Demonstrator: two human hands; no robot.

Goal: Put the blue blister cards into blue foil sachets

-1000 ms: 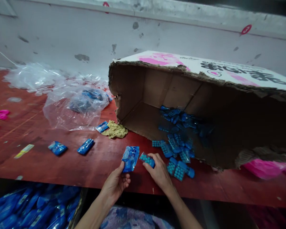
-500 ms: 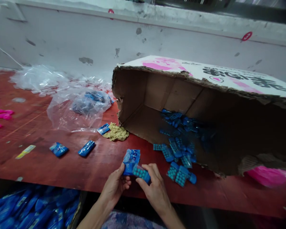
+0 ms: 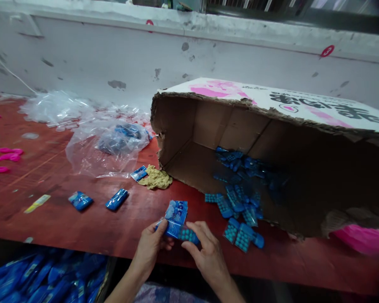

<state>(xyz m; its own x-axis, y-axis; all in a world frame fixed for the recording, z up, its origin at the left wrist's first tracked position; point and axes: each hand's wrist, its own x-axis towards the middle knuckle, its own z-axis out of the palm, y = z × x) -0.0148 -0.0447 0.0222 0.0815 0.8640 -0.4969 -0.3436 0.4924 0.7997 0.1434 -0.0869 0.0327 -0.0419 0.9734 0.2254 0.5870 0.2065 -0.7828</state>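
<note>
My left hand (image 3: 150, 248) grips a small blue printed bag (image 3: 176, 219) by its lower end, near the table's front edge. My right hand (image 3: 205, 252) pinches a teal studded piece (image 3: 188, 235) at the bag's lower right corner, touching the bag. Several more teal pieces (image 3: 236, 210) spill from a torn cardboard box (image 3: 271, 143) lying on its side just right of my hands.
Two filled blue packets (image 3: 80, 200) (image 3: 116, 199) lie on the red table (image 3: 50, 219). A yellow crumpled cloth (image 3: 156, 178) and clear plastic bags (image 3: 104, 143) sit behind them. Pink items (image 3: 4, 158) lie far left. A bin of blue packets (image 3: 44, 277) stands below the edge.
My right hand carried the teal piece leftward from beside the pile to the bag in my left hand. Both hands now sit closer together and nearer the table edge.
</note>
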